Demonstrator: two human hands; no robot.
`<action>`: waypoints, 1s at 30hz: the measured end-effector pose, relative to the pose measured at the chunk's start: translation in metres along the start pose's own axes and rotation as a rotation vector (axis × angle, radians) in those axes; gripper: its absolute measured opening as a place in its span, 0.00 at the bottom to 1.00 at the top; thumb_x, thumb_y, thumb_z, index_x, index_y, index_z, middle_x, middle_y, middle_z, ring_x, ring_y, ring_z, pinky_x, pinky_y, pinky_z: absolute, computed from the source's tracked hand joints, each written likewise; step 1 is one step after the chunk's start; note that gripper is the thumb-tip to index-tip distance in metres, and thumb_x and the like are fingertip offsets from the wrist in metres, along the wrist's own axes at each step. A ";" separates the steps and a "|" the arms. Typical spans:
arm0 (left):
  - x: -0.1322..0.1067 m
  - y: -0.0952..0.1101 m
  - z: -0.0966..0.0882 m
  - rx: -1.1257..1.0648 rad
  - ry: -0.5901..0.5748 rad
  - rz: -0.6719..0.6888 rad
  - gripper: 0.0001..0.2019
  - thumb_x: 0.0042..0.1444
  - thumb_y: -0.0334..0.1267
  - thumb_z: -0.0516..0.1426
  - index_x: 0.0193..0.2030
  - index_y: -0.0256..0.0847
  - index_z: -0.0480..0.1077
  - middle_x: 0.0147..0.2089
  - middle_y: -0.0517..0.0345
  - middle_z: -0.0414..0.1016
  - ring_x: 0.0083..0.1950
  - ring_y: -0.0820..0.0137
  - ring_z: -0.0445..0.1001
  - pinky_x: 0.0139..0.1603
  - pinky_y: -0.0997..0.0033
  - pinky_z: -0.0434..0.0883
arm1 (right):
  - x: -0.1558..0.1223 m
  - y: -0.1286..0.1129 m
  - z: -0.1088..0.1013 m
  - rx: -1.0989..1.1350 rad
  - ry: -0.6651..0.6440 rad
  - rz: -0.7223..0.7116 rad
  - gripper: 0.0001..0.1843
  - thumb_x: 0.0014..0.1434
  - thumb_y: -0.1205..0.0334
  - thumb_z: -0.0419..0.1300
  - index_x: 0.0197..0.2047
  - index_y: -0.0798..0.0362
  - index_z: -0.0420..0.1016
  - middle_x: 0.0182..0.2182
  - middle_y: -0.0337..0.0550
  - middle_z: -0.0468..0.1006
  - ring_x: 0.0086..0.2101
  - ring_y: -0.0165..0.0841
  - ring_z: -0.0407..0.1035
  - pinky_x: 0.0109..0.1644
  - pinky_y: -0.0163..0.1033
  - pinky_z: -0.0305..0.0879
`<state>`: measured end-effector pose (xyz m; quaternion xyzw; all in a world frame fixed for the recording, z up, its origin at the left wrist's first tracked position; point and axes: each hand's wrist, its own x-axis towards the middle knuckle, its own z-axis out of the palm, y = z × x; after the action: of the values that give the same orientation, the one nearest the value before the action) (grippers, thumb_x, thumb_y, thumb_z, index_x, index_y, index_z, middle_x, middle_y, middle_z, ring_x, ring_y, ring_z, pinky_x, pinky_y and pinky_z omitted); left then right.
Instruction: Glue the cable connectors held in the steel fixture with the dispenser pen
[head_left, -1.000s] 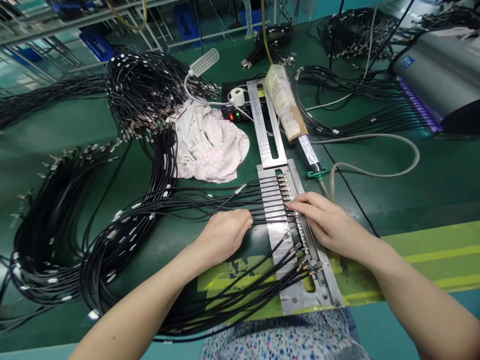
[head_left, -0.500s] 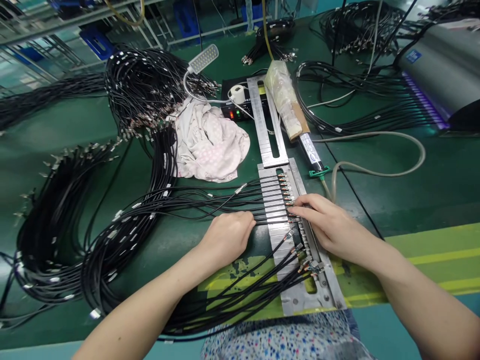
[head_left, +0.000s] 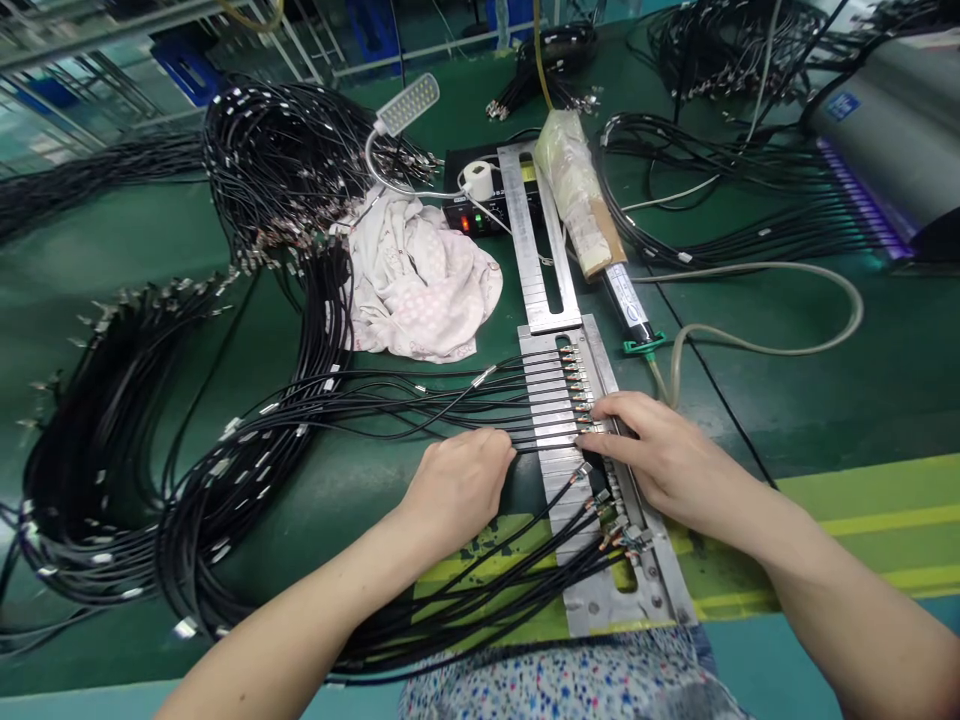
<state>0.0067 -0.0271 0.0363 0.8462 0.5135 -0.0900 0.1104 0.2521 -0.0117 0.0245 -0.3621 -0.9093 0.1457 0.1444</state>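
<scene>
Row of cables (head_left: 360, 388) lies across the upper half of the metal plate (head_left: 611, 615) on the bench (head_left: 810, 410), cable ends (head_left: 577, 378) lined up along the slot side. Your left hand (head_left: 465, 475) is just off the plate's left edge, fingers (head_left: 499, 450) curled tight round cable; how many strands, can't tell. Your right hand (head_left: 667, 465) is at the lowest ends of the row, thumb and first finger a narrow gap apart, touching there; pinching or just pressing, can't tell.

Step looks like settling an end in place. Keep your left grip low and steady so the cable runs straight into its groove, no twist. Nudge the end with your right fingertips only, gently; the terminals look small and probably bend easily. Match it to the ends above. Watch your wrist: the neighbours sit close and could get knocked out. Loose cables (head_left: 450, 620) cross the plate's near half at a slant, ends bunched and overlapping; keep your right palm clear of them.
</scene>
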 end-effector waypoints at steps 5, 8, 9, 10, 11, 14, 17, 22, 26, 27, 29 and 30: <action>0.001 -0.002 -0.005 -0.034 0.032 0.029 0.14 0.65 0.35 0.40 0.32 0.40 0.62 0.30 0.58 0.70 0.34 0.65 0.72 0.34 0.67 0.65 | -0.001 0.002 0.000 0.024 -0.014 0.002 0.25 0.54 0.79 0.44 0.50 0.53 0.70 0.48 0.54 0.66 0.50 0.43 0.61 0.48 0.49 0.66; 0.001 -0.002 -0.006 -0.032 0.040 0.035 0.14 0.65 0.35 0.40 0.31 0.40 0.62 0.30 0.58 0.70 0.34 0.65 0.72 0.34 0.67 0.65 | -0.001 0.003 0.000 0.035 -0.009 -0.001 0.25 0.54 0.79 0.44 0.49 0.52 0.71 0.47 0.54 0.66 0.50 0.43 0.61 0.48 0.49 0.66; 0.000 -0.002 -0.005 -0.029 0.041 0.038 0.14 0.64 0.35 0.40 0.31 0.40 0.62 0.30 0.58 0.70 0.33 0.65 0.72 0.33 0.67 0.65 | 0.000 0.003 0.000 0.036 -0.006 -0.001 0.25 0.54 0.79 0.44 0.49 0.52 0.71 0.47 0.54 0.67 0.50 0.43 0.61 0.48 0.49 0.66; 0.001 -0.002 -0.005 -0.026 0.043 0.042 0.14 0.64 0.35 0.40 0.31 0.40 0.62 0.30 0.58 0.70 0.33 0.65 0.72 0.33 0.67 0.65 | 0.000 0.003 0.000 0.036 -0.004 -0.001 0.25 0.54 0.79 0.44 0.49 0.52 0.71 0.47 0.53 0.67 0.50 0.43 0.61 0.48 0.49 0.66; 0.001 -0.002 -0.005 -0.024 0.046 0.046 0.14 0.64 0.35 0.41 0.31 0.40 0.62 0.30 0.58 0.70 0.33 0.65 0.72 0.33 0.68 0.65 | 0.000 0.003 0.000 0.036 -0.003 -0.001 0.25 0.54 0.79 0.44 0.49 0.52 0.71 0.47 0.53 0.67 0.50 0.43 0.61 0.48 0.49 0.66; 0.003 -0.003 -0.004 -0.030 0.057 0.051 0.14 0.64 0.34 0.41 0.31 0.40 0.62 0.30 0.58 0.70 0.33 0.66 0.71 0.33 0.68 0.64 | 0.001 0.003 0.001 0.033 -0.007 0.003 0.25 0.54 0.79 0.44 0.49 0.52 0.71 0.47 0.54 0.67 0.50 0.43 0.61 0.48 0.50 0.66; 0.004 -0.003 -0.004 -0.051 0.052 0.040 0.14 0.64 0.34 0.40 0.31 0.40 0.62 0.30 0.58 0.70 0.33 0.67 0.71 0.33 0.68 0.64 | 0.001 0.003 0.001 0.032 -0.009 0.007 0.24 0.54 0.79 0.44 0.49 0.53 0.71 0.47 0.54 0.67 0.50 0.43 0.62 0.48 0.50 0.66; 0.002 -0.003 -0.006 -0.074 0.071 0.049 0.14 0.65 0.35 0.40 0.31 0.40 0.61 0.29 0.58 0.69 0.32 0.67 0.70 0.33 0.69 0.63 | -0.001 0.003 0.000 0.033 -0.006 0.004 0.24 0.55 0.78 0.44 0.49 0.53 0.71 0.47 0.54 0.67 0.50 0.43 0.62 0.48 0.50 0.66; 0.000 -0.005 -0.006 -0.082 0.101 0.055 0.14 0.65 0.35 0.40 0.30 0.40 0.61 0.29 0.58 0.68 0.32 0.67 0.70 0.33 0.68 0.63 | -0.001 0.004 0.000 0.027 -0.001 -0.004 0.26 0.53 0.80 0.44 0.49 0.53 0.71 0.47 0.53 0.67 0.50 0.42 0.62 0.48 0.49 0.66; 0.000 -0.005 -0.005 -0.084 0.105 0.057 0.15 0.65 0.35 0.40 0.30 0.40 0.61 0.29 0.58 0.68 0.31 0.67 0.69 0.33 0.68 0.63 | -0.001 0.004 0.000 0.028 -0.001 -0.006 0.26 0.53 0.80 0.44 0.49 0.53 0.71 0.47 0.53 0.67 0.51 0.43 0.62 0.48 0.49 0.66; 0.000 -0.005 -0.004 -0.092 0.107 0.069 0.15 0.65 0.35 0.40 0.30 0.40 0.61 0.29 0.58 0.68 0.32 0.67 0.69 0.33 0.68 0.64 | 0.000 0.004 0.000 0.031 -0.001 -0.005 0.26 0.53 0.80 0.44 0.49 0.52 0.71 0.47 0.53 0.67 0.51 0.43 0.61 0.49 0.49 0.66; 0.001 -0.005 -0.003 -0.095 0.106 0.076 0.15 0.65 0.35 0.40 0.31 0.40 0.62 0.29 0.58 0.68 0.32 0.67 0.70 0.33 0.68 0.64 | 0.000 0.004 0.001 0.034 0.000 -0.006 0.25 0.53 0.80 0.45 0.49 0.52 0.71 0.48 0.53 0.67 0.51 0.43 0.61 0.49 0.49 0.66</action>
<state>0.0030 -0.0236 0.0390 0.8624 0.4900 -0.0164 0.1262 0.2544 -0.0091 0.0225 -0.3570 -0.9078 0.1606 0.1507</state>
